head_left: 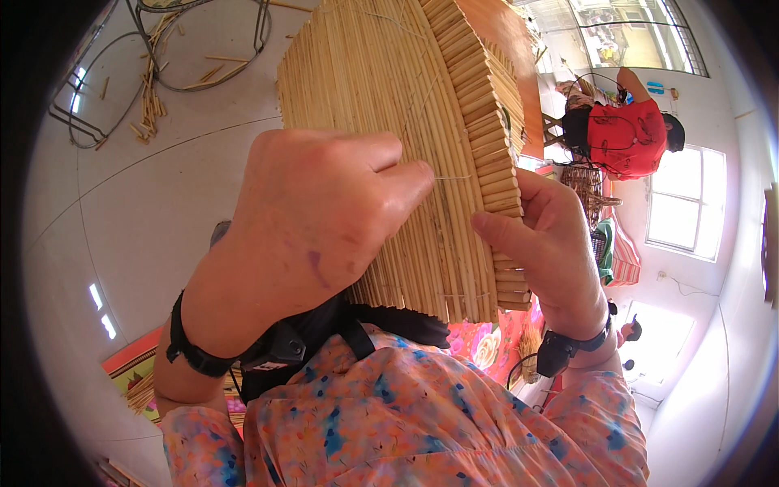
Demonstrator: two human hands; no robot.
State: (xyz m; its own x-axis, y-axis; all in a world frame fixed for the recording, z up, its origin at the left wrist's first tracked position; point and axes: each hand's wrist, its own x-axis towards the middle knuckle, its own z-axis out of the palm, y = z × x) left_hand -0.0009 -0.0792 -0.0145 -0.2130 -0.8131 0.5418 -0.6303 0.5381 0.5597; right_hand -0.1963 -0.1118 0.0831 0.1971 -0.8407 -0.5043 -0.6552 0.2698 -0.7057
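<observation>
My left hand (312,215) lies across the face of a woven reed panel (406,122) held up in front of my chest, fingers curled and pinched on a thin wire (454,178) that runs across the canes. My right hand (545,243) grips the panel's right edge, thumb on the front, fingers wrapped behind the stacked short cane ends. Beyond, cane offcuts (150,105) litter the white floor (122,211) beside bent metal frames (97,81), and a person in a red shirt (621,138) works near a window.
</observation>
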